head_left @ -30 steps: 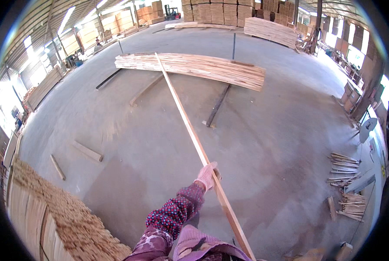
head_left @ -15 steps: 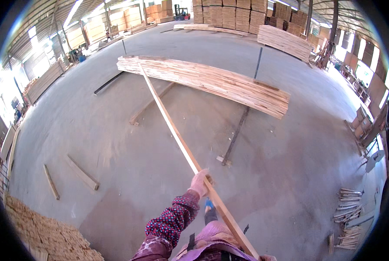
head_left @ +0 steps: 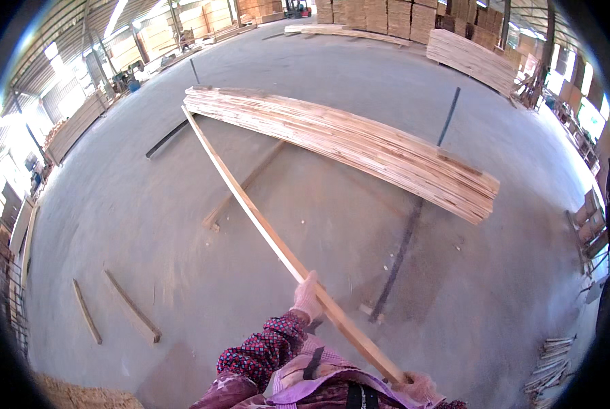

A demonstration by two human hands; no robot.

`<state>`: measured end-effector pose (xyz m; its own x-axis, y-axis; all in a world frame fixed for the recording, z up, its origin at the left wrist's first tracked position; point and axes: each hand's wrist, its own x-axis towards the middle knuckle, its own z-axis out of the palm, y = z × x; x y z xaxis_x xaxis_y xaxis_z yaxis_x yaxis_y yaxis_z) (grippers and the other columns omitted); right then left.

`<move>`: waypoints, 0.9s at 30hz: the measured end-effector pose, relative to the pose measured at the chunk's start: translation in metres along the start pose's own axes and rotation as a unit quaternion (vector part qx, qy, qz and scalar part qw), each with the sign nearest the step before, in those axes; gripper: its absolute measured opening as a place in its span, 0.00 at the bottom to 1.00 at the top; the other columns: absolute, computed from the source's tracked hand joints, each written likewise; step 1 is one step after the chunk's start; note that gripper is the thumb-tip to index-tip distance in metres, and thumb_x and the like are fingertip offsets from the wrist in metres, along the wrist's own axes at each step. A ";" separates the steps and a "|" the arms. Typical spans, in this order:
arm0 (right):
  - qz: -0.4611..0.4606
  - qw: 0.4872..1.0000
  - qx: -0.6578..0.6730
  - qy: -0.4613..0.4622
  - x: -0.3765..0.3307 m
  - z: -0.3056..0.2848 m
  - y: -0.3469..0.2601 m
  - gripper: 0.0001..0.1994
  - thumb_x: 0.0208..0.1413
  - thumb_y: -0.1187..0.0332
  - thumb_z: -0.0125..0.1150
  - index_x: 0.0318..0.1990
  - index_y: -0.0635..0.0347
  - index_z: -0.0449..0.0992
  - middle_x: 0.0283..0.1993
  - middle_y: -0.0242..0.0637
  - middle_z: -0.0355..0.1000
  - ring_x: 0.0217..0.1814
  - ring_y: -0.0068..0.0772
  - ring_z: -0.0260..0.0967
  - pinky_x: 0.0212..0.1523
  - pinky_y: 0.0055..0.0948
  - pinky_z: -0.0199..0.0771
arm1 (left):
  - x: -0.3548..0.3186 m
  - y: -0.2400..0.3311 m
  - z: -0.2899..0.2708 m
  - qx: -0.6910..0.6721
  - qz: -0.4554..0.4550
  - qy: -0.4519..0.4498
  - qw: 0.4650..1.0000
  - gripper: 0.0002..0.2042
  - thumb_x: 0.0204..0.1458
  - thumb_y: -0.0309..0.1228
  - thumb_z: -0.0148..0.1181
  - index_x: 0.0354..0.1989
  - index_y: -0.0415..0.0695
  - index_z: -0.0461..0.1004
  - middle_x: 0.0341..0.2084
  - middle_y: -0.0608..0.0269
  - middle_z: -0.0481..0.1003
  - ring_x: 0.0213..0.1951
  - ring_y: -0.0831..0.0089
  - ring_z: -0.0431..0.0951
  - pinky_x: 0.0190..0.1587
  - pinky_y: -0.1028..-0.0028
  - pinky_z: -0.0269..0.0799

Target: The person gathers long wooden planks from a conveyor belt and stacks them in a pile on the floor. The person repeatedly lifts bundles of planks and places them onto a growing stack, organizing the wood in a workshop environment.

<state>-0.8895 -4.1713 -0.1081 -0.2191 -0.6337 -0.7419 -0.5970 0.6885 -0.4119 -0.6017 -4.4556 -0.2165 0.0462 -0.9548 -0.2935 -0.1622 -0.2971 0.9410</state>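
Observation:
A long, narrow wooden plank [head_left: 351,328] slants from beside my waist out to the far left. Partway along it, my left hand [head_left: 308,300], apparently in a pale pink glove, is closed around the wood. My right hand [head_left: 421,388] closes on the near end, low at the right of my body; its fingers are partly hidden. The plank's far tip is by the left end of a low stack of long planks [head_left: 346,146]. Whether the tip touches the stack or floor cannot be told.
Dark floor bars [head_left: 395,266] and a wooden bearer [head_left: 244,187] extend from under the stack. A metal post [head_left: 449,117] stands behind it. Two loose boards [head_left: 133,307] lie at left. Thin sticks [head_left: 549,368] lie at lower right. Tall timber stacks [head_left: 376,17] line the back.
The plank's far tip has shifted left, off the stack's top to its left end. My right hand has come into view on the near end. The stack appears nearer.

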 end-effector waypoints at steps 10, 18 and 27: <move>-0.079 0.988 -0.129 0.036 0.139 -0.139 -0.283 0.29 0.59 0.50 0.58 0.62 0.59 0.67 0.49 0.55 0.75 0.52 0.60 0.72 0.51 0.48 0.74 | 0.313 0.070 0.001 -0.474 -0.273 0.048 0.836 0.17 0.59 0.46 0.56 0.40 0.44 0.68 0.31 0.57 0.73 0.31 0.56 0.77 0.35 0.51 0.78; 0.026 0.953 -0.275 0.120 0.307 -0.240 -0.270 0.30 0.51 0.49 0.64 0.59 0.55 0.70 0.53 0.54 0.74 0.57 0.59 0.71 0.55 0.51 0.73 | 0.568 0.121 0.002 -0.595 -0.212 0.020 0.775 0.16 0.60 0.47 0.57 0.39 0.46 0.68 0.31 0.60 0.73 0.31 0.58 0.75 0.37 0.48 0.77; -0.027 0.970 -0.231 0.070 0.540 -0.357 -0.413 0.29 0.51 0.45 0.62 0.54 0.59 0.75 0.50 0.52 0.76 0.53 0.57 0.74 0.53 0.50 0.75 | 0.834 0.174 0.023 -0.569 -0.211 0.072 0.792 0.18 0.61 0.49 0.55 0.41 0.43 0.69 0.30 0.58 0.74 0.29 0.58 0.75 0.35 0.52 0.77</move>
<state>-1.0370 -4.9239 -0.1491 -0.2611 -0.7291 -0.6326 -0.8859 0.4413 -0.1430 -0.6146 -5.3032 -0.3010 -0.0144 -0.7359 -0.6770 0.8869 -0.3221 0.3312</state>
